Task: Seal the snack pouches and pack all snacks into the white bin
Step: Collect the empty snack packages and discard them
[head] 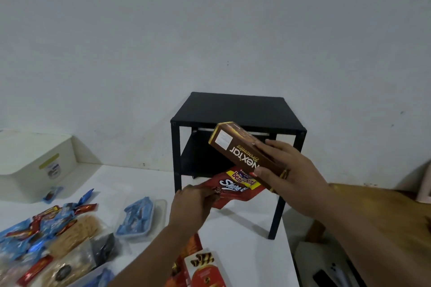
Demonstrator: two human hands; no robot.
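My right hand (286,168) grips a brown Nextar Brownies box (242,149), holding it tilted in the air in front of the black shelf. Just below it my left hand (191,202) pinches the edge of a red Beng-Beng Share It pouch (235,190), also lifted off the table. The white bin (35,161) stands at the far left against the wall, well away from both hands. Several loose blue and red snack packets (42,223) and clear bags of biscuits (74,235) lie on the table's left side.
A small black two-tier shelf (238,112) stands on the white table (245,240) at its right end. A clear tub of blue packets (140,219) sits mid-table. Red and orange snack boxes (200,268) lie at the near edge. Dark objects sit on a surface lower right.
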